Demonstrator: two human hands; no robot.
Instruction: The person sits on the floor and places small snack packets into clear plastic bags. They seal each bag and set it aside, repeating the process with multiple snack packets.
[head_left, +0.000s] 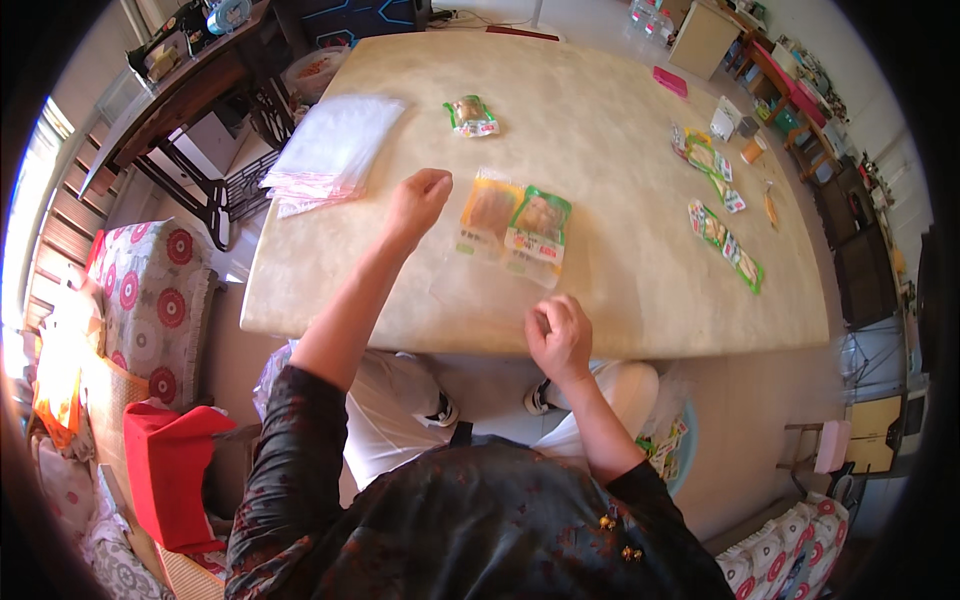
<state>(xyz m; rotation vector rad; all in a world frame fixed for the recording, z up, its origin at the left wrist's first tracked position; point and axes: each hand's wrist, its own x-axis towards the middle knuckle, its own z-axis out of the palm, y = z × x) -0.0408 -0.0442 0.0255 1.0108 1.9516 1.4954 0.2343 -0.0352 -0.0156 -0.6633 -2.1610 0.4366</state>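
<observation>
On the table in front of me, two vacuum-packed food packets lie side by side, one with a yellow edge (491, 208) and one with a green edge (540, 217). A clear plastic bag (480, 277) seems to surround them, its lower part spread towards me. My left hand (422, 201) is curled into a loose fist to the left of the yellow packet, with nothing visible in it. Below the green packet, near the table's front edge, my right hand (559, 334) is also curled, and no held thing shows. Another green-edged packet (471, 116) lies farther back.
A stack of clear plastic bags (337, 146) lies at the table's left. Several slim food packets (724, 244), an orange cup (753, 148) and a pink tray (670, 81) are on the right. A light-blue basin (686, 457) with packets stands on the floor by my right leg.
</observation>
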